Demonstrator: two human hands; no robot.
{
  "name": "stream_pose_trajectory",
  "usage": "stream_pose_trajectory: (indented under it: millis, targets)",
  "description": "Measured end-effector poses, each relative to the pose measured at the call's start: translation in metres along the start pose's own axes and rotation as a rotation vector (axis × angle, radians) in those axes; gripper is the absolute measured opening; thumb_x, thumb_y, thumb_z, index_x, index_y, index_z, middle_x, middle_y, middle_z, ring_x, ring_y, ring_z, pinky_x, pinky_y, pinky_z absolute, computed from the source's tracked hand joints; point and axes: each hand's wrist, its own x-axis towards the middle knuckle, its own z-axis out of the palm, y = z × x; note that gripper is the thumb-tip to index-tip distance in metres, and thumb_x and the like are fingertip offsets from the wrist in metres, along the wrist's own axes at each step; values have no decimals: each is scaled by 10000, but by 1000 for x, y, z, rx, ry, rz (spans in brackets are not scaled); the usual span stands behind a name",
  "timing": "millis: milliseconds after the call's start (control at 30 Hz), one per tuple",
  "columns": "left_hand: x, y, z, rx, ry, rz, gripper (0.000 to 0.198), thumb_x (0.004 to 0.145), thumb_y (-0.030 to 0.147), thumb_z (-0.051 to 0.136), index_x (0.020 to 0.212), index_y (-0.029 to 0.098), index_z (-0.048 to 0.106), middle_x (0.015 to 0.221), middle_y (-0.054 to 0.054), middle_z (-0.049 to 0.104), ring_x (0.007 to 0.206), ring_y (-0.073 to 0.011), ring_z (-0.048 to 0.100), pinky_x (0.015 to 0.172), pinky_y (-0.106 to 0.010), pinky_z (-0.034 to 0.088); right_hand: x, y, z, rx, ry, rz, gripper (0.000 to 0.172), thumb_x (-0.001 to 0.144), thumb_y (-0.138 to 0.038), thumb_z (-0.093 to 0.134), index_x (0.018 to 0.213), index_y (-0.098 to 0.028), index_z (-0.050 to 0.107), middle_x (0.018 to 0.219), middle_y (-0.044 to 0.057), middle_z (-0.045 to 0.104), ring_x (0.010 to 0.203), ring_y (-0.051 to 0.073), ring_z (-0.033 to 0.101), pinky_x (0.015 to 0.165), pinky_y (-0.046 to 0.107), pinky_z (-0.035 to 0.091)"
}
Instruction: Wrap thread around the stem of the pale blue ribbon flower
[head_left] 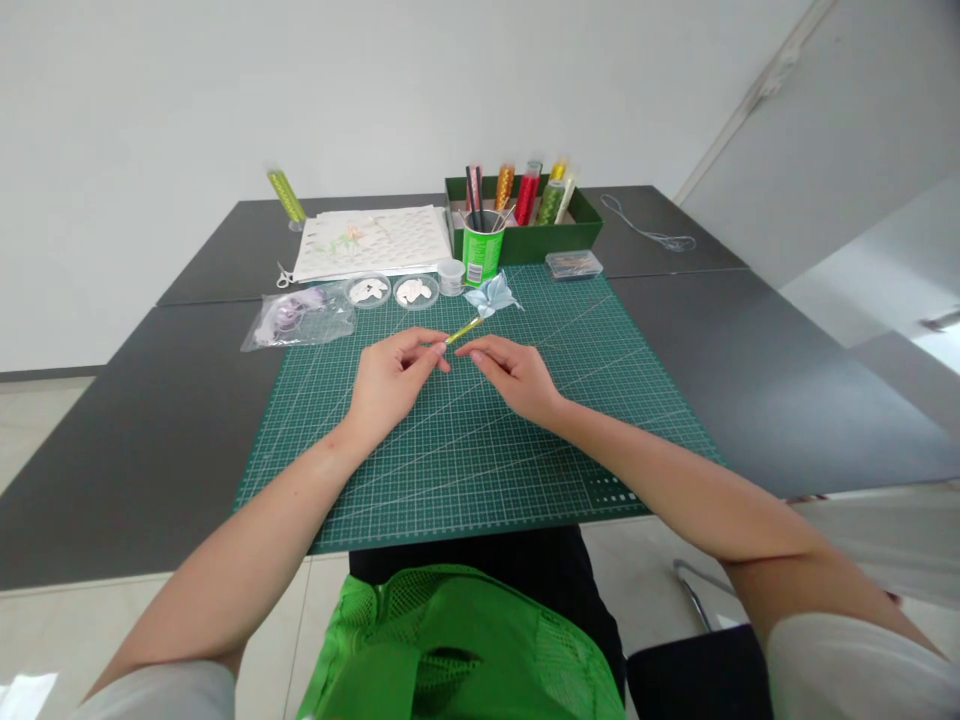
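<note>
In the head view my left hand pinches the lower end of a yellow-green stem between thumb and fingertips. The stem slants up to the right, topped by a pale blue artificial flower with pointed petals. Just right of the stem's lower end is my right hand, its thumb and forefinger drawn together. Whether a fine thread lies in that pinch is too small to see. Both hands are over the green cutting mat.
Behind the mat stand a green can of tools and a box of thread spools. To the left lie round dishes with white pieces, a plastic bag, paper sheets, small scissors and a green spool.
</note>
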Motion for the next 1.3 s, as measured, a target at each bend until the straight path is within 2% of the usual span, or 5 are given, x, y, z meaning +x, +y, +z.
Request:
stream_pose_trajectory:
  millis: [133, 367, 567, 967, 1300]
  targets:
    - [-1, 0, 1, 17, -29, 13, 236, 928, 351, 611, 1025, 191, 754, 697, 1, 751, 518, -105, 566, 515, -221, 395, -2, 10, 1, -88, -69, -59, 285, 1026, -301, 452, 1062, -183, 709, 921, 25, 730, 617, 92, 552, 603, 228, 416]
    - [-1, 1, 1, 35, -8, 3, 232, 929, 337, 605, 1031, 194, 756, 710, -3, 749, 489, -95, 530, 484, -216, 363, -4, 1, -23, -367, -228, -192, 324, 1044, -291, 409, 1122, -175, 700, 950, 46, 762, 718, 128, 651, 639, 240, 430]
    - [1, -3, 1, 66, -5, -13, 251, 935, 358, 598, 1043, 196, 757, 720, -1, 754, 496, -102, 520, 512, -225, 376, -13, -16, -25, -656, -339, -337, 330, 1016, -251, 382, 1040, -192, 705, 710, 29, 690, 575, 132, 528, 500, 274, 268]
    - [0, -1, -2, 250, -260, 46, 193, 944, 254, 573, 1003, 226, 755, 753, 39, 768, 520, -104, 584, 559, -224, 393, 14, -66, -58, -671, -248, -407, 327, 1020, -244, 438, 845, -220, 713, 641, 11, 514, 580, 123, 393, 522, 306, 186]
    - [-4, 4, -2, 169, -450, -3, 132, 942, 292, 598, 949, 203, 695, 757, 33, 777, 459, -94, 547, 507, -218, 365, 40, -46, -65, -679, -215, -394, 327, 1011, -318, 502, 840, -220, 764, 675, 22, 578, 660, 139, 508, 556, 286, 266]
